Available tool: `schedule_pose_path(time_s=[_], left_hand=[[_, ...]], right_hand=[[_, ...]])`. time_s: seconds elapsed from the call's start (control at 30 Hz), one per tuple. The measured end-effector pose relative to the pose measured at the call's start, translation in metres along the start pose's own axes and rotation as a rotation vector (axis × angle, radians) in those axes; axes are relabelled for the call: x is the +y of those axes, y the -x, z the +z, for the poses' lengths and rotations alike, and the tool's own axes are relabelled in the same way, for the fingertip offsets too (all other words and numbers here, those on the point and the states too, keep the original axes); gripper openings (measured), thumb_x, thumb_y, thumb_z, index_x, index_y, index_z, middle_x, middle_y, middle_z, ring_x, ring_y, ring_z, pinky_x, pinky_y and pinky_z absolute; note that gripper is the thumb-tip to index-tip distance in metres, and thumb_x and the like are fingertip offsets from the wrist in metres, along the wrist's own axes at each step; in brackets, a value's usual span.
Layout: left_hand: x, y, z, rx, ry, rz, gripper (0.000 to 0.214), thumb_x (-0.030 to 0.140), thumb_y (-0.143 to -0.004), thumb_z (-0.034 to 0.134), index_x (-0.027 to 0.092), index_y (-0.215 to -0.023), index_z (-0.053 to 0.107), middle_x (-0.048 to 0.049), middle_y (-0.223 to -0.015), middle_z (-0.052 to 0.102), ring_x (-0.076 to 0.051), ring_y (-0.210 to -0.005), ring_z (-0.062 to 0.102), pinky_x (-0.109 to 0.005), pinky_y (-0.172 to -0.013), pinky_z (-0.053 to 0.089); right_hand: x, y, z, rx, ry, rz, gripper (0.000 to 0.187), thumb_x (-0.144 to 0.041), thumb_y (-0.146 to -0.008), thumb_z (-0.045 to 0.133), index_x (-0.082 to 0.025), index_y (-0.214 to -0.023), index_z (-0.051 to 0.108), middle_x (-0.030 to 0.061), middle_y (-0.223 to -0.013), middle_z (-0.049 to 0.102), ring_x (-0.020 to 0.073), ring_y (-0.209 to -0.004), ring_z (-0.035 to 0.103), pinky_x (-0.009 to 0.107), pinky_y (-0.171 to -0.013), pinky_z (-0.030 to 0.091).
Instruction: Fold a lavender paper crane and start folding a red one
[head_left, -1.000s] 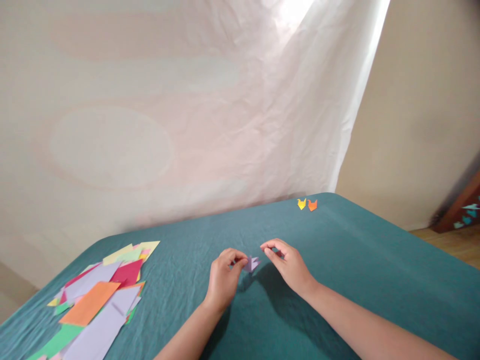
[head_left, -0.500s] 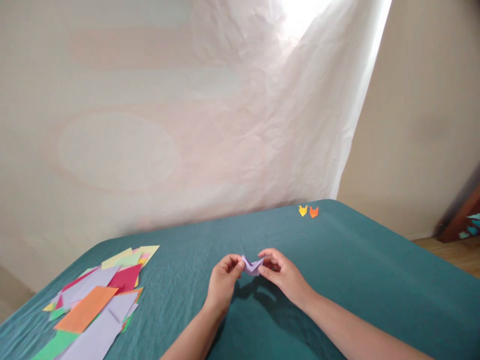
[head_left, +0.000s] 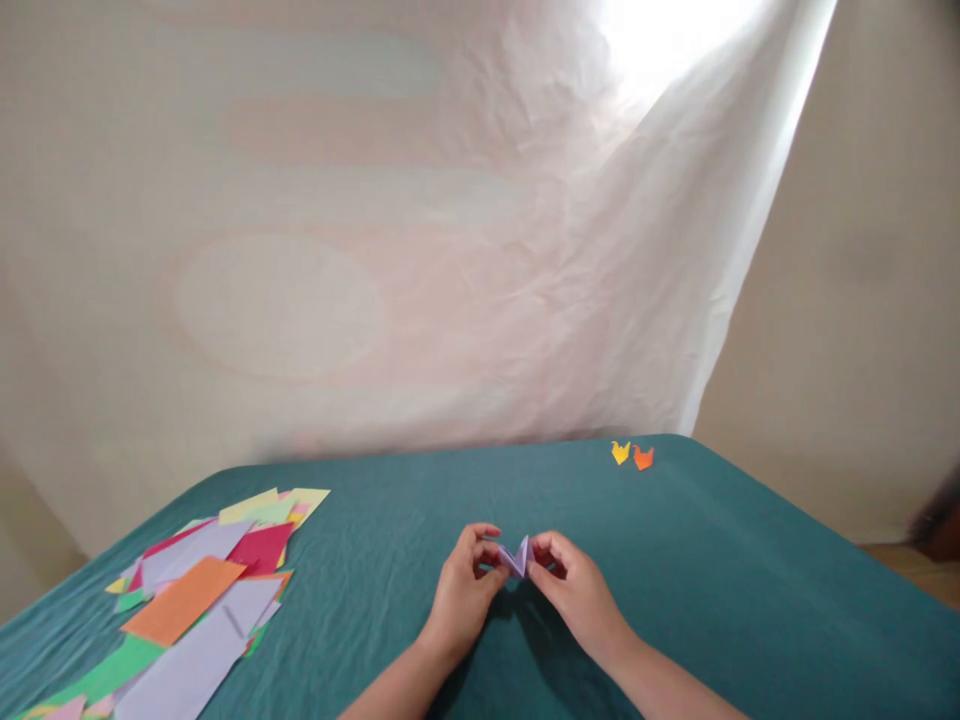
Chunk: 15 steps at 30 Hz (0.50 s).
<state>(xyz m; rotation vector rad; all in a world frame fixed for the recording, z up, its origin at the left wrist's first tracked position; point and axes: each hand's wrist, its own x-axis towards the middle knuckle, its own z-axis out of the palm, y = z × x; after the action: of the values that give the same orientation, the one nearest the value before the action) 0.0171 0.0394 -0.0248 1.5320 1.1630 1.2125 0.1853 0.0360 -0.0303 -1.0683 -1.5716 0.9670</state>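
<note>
A small folded piece of lilac paper (head_left: 516,561), bent into a V shape, is held above the table between my two hands. My left hand (head_left: 466,590) pinches its left point between thumb and fingers. At the other point, my right hand (head_left: 574,590) grips the paper with thumb and forefinger. Both hands are closed, and the fingertips cover the outer ends of the paper.
Loose sheets of coloured paper (head_left: 184,602) lie in a spread pile at the left of the green-covered table (head_left: 390,520). Near the far right edge sit a yellow folded paper figure (head_left: 620,453) and an orange one (head_left: 643,458). A pale cloth (head_left: 480,300) hangs behind.
The lilac paper has turned and now shows a sharper V. My right fingers have closed more tightly on its right end. The camera view has tilted and shifted slightly.
</note>
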Motion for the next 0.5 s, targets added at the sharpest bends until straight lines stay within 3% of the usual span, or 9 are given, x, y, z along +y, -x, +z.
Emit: schedule_pose_path(time_s=[0.2, 0.5], left_hand=[[-0.0013, 0.0021, 0.0031, -0.016, 0.006, -0.032, 0.01, 0.021, -0.072, 0.064, 0.016, -0.077, 0.058, -0.0014, -0.072, 0.062, -0.014, -0.069, 0.057, -0.023, -0.065, 0.042], [0.002, 0.0086, 0.0077, -0.082, 0.027, -0.06, 0.007, 0.022, -0.077, 0.055, 0.016, -0.079, 0.058, -0.0006, -0.068, 0.061, -0.014, -0.064, 0.057, -0.023, -0.058, 0.043]], right_hand=[[-0.0061, 0.0016, 0.0017, -0.031, 0.038, 0.007, 0.016, -0.032, -0.083, 0.056, -0.018, -0.079, 0.06, 0.0017, -0.077, 0.064, 0.0174, -0.073, 0.059, 0.025, -0.066, 0.044], [-0.0057, 0.0041, 0.005, -0.064, 0.082, -0.05, 0.024, -0.039, -0.087, 0.051, -0.019, -0.077, 0.058, -0.0001, -0.071, 0.062, 0.0153, -0.067, 0.057, 0.024, -0.063, 0.042]])
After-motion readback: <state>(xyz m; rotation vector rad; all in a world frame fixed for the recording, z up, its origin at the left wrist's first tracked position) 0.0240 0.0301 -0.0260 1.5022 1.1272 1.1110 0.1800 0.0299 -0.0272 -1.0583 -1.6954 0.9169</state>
